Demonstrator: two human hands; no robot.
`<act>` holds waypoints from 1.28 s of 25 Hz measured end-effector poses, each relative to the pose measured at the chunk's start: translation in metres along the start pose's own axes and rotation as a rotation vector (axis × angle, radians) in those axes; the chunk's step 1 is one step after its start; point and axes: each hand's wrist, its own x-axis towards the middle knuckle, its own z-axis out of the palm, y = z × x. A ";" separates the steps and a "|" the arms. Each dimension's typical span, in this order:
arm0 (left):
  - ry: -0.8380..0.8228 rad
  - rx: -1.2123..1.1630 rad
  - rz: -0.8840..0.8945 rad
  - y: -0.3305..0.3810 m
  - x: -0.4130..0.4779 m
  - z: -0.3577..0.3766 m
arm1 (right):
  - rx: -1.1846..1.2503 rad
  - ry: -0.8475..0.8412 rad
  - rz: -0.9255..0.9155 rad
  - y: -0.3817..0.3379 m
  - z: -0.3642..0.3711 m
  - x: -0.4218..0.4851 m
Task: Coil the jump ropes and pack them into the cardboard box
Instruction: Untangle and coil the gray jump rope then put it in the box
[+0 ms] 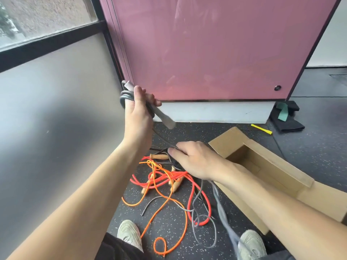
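Observation:
My left hand (pixel 138 109) is raised and closed around the grey jump rope's handle (pixel 165 120) and a few coils of its cord (pixel 124 96). From there the grey rope runs down to my right hand (pixel 195 159), which pinches it low over the floor pile. The rest of the grey rope (pixel 220 205) trails toward my feet. An orange rope (pixel 169 199) and a red rope (pixel 191 194) lie tangled on the floor, along with several wooden handles (pixel 159 157). The open cardboard box (pixel 277 166) stands to the right of the pile, under my right forearm, and looks empty.
A pink cabinet panel (pixel 206 49) with a white base stands just behind the pile. A frosted glass wall (pixel 47 109) runs along the left. A yellow handle (pixel 262 129) and dark fabric with a green band (pixel 285 115) lie at the back right. My shoes (pixel 129 234) are at the bottom.

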 end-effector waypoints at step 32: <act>-0.213 1.600 0.199 -0.001 -0.021 -0.022 | 1.087 -0.503 0.158 0.026 -0.062 0.001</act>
